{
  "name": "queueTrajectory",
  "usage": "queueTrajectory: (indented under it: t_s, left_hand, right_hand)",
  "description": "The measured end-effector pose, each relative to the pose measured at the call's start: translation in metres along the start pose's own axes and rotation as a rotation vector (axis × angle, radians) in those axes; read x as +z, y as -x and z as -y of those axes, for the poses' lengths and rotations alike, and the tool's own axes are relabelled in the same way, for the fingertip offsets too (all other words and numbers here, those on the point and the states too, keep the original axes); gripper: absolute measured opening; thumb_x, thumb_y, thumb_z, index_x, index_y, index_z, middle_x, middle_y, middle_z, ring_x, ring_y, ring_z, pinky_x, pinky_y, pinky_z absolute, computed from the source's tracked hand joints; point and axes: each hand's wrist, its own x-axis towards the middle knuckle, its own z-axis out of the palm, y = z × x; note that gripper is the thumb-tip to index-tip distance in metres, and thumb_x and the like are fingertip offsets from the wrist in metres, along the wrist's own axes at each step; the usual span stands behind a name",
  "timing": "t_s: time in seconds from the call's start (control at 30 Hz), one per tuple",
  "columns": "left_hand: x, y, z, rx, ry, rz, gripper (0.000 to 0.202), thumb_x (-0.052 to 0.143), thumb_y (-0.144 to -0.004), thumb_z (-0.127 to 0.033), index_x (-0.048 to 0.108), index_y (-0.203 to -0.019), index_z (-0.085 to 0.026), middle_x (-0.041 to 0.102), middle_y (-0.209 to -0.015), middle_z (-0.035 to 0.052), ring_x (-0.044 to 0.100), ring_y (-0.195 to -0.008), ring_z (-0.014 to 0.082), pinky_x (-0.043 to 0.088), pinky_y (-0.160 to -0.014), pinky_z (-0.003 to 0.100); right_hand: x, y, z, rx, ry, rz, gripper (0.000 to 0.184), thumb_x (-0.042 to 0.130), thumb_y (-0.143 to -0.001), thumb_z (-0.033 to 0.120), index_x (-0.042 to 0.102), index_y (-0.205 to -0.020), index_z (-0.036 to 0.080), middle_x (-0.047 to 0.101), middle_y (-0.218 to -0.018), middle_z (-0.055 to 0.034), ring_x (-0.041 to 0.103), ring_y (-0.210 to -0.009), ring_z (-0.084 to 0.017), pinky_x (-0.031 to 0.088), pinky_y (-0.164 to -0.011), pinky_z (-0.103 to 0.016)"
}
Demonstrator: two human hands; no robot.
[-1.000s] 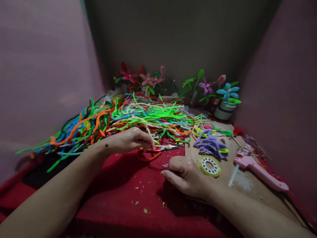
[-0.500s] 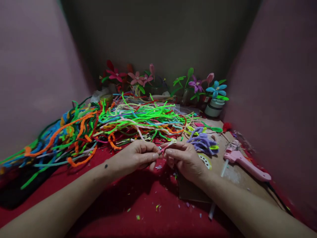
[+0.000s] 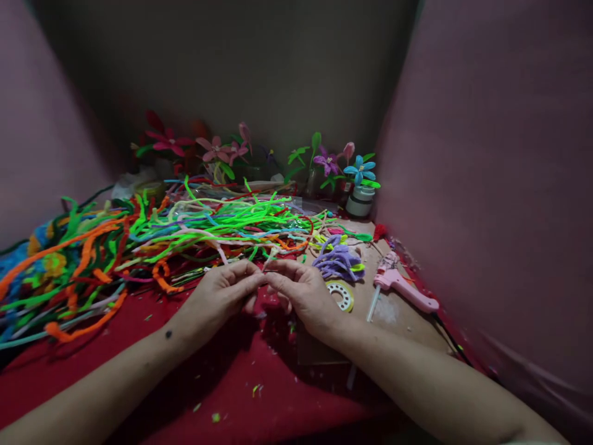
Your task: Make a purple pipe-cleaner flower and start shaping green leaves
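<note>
Thin cream-tipped strand (image 3: 272, 253) now stands more upright than before, pinched between left hand (image 3: 227, 289) and right hand (image 3: 306, 295) above red cloth-covered tabletop (image 3: 231, 383), tip bunched, nothing further visibly attached.

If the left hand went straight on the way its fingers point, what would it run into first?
Most likely the right hand: its fingertips meet, or nearly meet, those of the left hand, around a thin pale-tipped piece. Actual contact is hard to tell.
</note>
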Motion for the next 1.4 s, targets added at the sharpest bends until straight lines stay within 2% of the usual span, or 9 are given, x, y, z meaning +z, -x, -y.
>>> queueTrajectory:
  t_s: [0.2,0.4,0.57,0.67,0.77,0.93,1.13,1.3,1.4]
  left_hand:
    - [-0.003,-0.01,-0.021,0.119,0.062,-0.17,0.02,0.059,-0.079,-0.034,0.058,-0.072,-0.015,0.056,-0.053,-0.0025,0.043,-0.046,0.006,0.033,-0.046,0.017]
    - [0.014,-0.028,-0.028,0.073,0.423,-0.097,0.013,0.062,-0.077,-0.027,0.057,-0.075,-0.014,0.057,-0.054,-0.0023,0.048,-0.043,0.0058,0.035,-0.042,0.016]
    - [0.023,-0.035,-0.017,0.055,0.518,-0.033,0.011,0.062,-0.077,-0.023,0.056,-0.078,-0.013,0.058,-0.055,-0.0015,0.05,-0.04,0.0063,0.036,-0.038,0.015]
    - [0.023,-0.033,-0.015,0.043,0.532,-0.004,0.009,0.06,-0.078,-0.021,0.055,-0.078,-0.013,0.06,-0.057,-0.0002,0.05,-0.041,0.0078,0.039,-0.037,0.017]
    - [0.023,-0.031,-0.013,0.023,0.554,-0.002,0.007,0.057,-0.079,-0.019,0.055,-0.079,-0.012,0.063,-0.063,0.0032,0.045,-0.04,0.006,0.035,-0.034,0.016]
    - [0.017,-0.03,-0.008,-0.08,0.667,0.015,0.005,0.056,-0.079,-0.016,0.055,-0.08,-0.011,0.062,-0.066,0.0033,0.03,-0.036,0.0002,0.021,-0.034,0.012]
    - [0.019,-0.023,-0.011,-0.193,0.722,0.126,0.019,0.063,-0.076,-0.028,0.06,-0.083,-0.011,0.04,-0.052,-0.0068,0.017,-0.036,0.0001,0.011,-0.034,0.015]
    - [0.034,-0.008,-0.018,-0.204,0.666,0.289,0.024,0.067,-0.073,-0.034,0.061,-0.078,-0.011,0.026,-0.049,-0.0096,0.015,-0.04,0.0018,0.009,-0.038,0.018]
    - [0.038,-0.003,-0.02,-0.184,0.573,0.245,0.022,0.072,-0.067,-0.03,0.059,-0.069,-0.013,0.027,-0.049,-0.0089,0.017,-0.041,0.0023,0.009,-0.04,0.02]
  right_hand:
    - [-0.014,-0.006,0.041,-0.051,-0.154,-0.05,0.014,0.064,-0.063,0.02,0.065,-0.076,0.014,0.057,-0.052,0.0042,0.039,-0.038,-0.005,0.03,-0.037,-0.019]
    - [-0.054,-0.014,0.088,-0.136,-0.207,-0.091,0.013,0.06,-0.065,0.019,0.065,-0.077,0.015,0.055,-0.057,0.0042,0.039,-0.042,-0.004,0.029,-0.04,-0.019]
    - [-0.088,-0.011,0.086,-0.214,0.818,-0.333,0.014,0.061,-0.068,0.026,0.067,-0.072,0.015,0.06,-0.06,-0.0006,0.046,-0.049,-0.009,0.033,-0.048,-0.024]
    - [-0.098,-0.007,0.072,-0.168,1.475,-0.318,0.015,0.055,-0.072,0.023,0.068,-0.07,0.017,0.064,-0.066,-0.0042,0.055,-0.061,-0.015,0.036,-0.055,-0.026]
    - [-0.103,-0.004,0.055,-0.15,1.717,-0.278,0.017,0.051,-0.074,0.018,0.067,-0.069,0.017,0.066,-0.075,-0.009,0.058,-0.07,-0.02,0.038,-0.06,-0.028]
    - [-0.107,-0.004,0.041,-0.259,1.735,-0.303,0.017,0.049,-0.08,0.015,0.066,-0.082,0.017,0.066,-0.092,-0.0122,0.058,-0.09,-0.024,0.042,-0.073,-0.032]
    - [-0.084,0.007,0.04,-0.979,1.376,-0.188,0.014,0.046,-0.087,0.016,0.058,-0.092,0.019,0.066,-0.085,-0.0073,0.061,-0.081,-0.018,0.047,-0.074,-0.032]
    - [-0.06,0.02,0.03,-1.125,1.348,-0.051,0.021,0.048,-0.083,0.009,0.055,-0.1,0.02,0.066,-0.091,-0.0079,0.06,-0.084,-0.018,0.047,-0.074,-0.033]
    - [-0.053,0.023,0.025,-1.035,1.091,-0.066,0.028,0.052,-0.079,0.006,0.055,-0.102,0.022,0.064,-0.095,-0.0072,0.06,-0.089,-0.018,0.047,-0.078,-0.034]
